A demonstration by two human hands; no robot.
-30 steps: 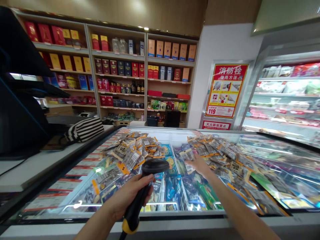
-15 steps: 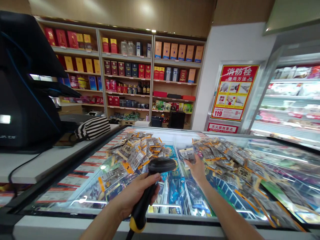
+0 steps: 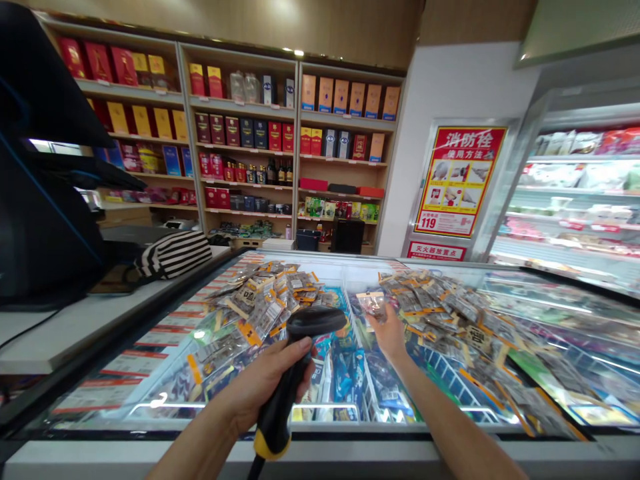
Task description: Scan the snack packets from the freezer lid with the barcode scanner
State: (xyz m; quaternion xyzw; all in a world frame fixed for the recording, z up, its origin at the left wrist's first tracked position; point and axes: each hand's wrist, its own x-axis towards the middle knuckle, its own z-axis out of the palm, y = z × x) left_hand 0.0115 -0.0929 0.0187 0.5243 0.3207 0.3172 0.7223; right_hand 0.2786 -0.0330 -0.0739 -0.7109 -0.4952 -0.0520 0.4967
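My left hand (image 3: 260,387) grips a black barcode scanner (image 3: 295,373) with a yellow band at its base, its head pointing away from me over the glass-topped freezer (image 3: 325,427). My right hand (image 3: 389,333) holds up a small clear packet (image 3: 373,303) with an orange header, lifted above the glass. Two heaps of similar packets lie on the freezer lid: the left pile (image 3: 260,300) beyond the scanner and the right pile (image 3: 450,313) beside my right hand.
A black monitor (image 3: 40,200) and a striped pouch (image 3: 173,253) stand on the white counter (image 3: 75,327) at left. Shelves of boxed goods (image 3: 280,147) fill the back wall. A red poster (image 3: 457,180) and an open chiller (image 3: 575,193) stand at right.
My right hand has taken one packet from the right pile and raised it off the glass, turning it upright. The scanner stays in my left hand, roughly where it was.
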